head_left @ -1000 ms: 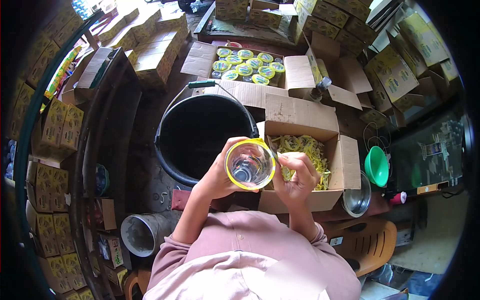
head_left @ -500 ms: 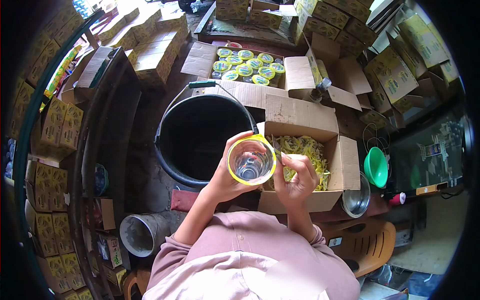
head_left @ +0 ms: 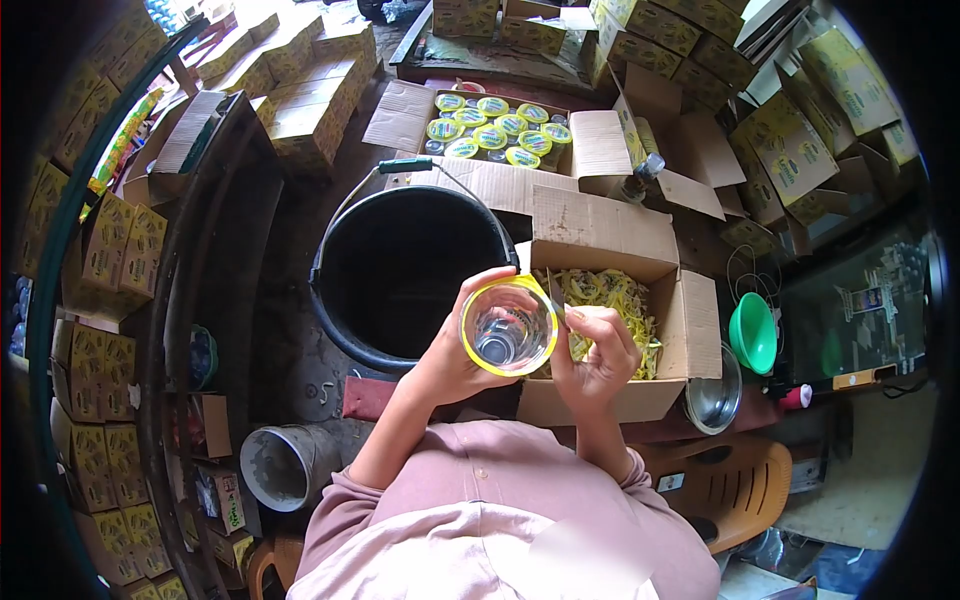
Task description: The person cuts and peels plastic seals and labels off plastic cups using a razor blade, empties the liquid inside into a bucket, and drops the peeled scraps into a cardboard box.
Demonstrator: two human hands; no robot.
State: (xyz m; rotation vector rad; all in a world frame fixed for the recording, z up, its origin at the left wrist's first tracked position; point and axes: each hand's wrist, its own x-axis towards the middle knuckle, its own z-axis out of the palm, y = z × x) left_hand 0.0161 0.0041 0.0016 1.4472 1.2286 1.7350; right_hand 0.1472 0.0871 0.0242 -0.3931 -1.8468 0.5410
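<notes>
My left hand (head_left: 445, 345) is wrapped round a clear plastic cup (head_left: 497, 340) with a yellow rim. The cup's open mouth is tilted up toward me, and nothing shows inside it. Pinched between the closed fingers of my right hand (head_left: 598, 352) is a thin dark blade (head_left: 556, 292), its edge lying against or very near the right side of the rim. Its handle is hidden in the fingers. Below and beyond the hands, an open carton (head_left: 605, 235) holds a heap of yellow strips (head_left: 610, 300).
A large black bucket (head_left: 335, 325) with a raised wire handle stands beyond my left hand. Behind it, an open carton (head_left: 385, 118) contains several yellow-lidded cups (head_left: 490, 136). At the right are a green bowl (head_left: 753, 333) and a metal bowl (head_left: 715, 400); a grey pail (head_left: 285, 468) lies at the left.
The cup and both hands have shifted slightly right and a little toward me. The blade is still at the right side of the rim.
</notes>
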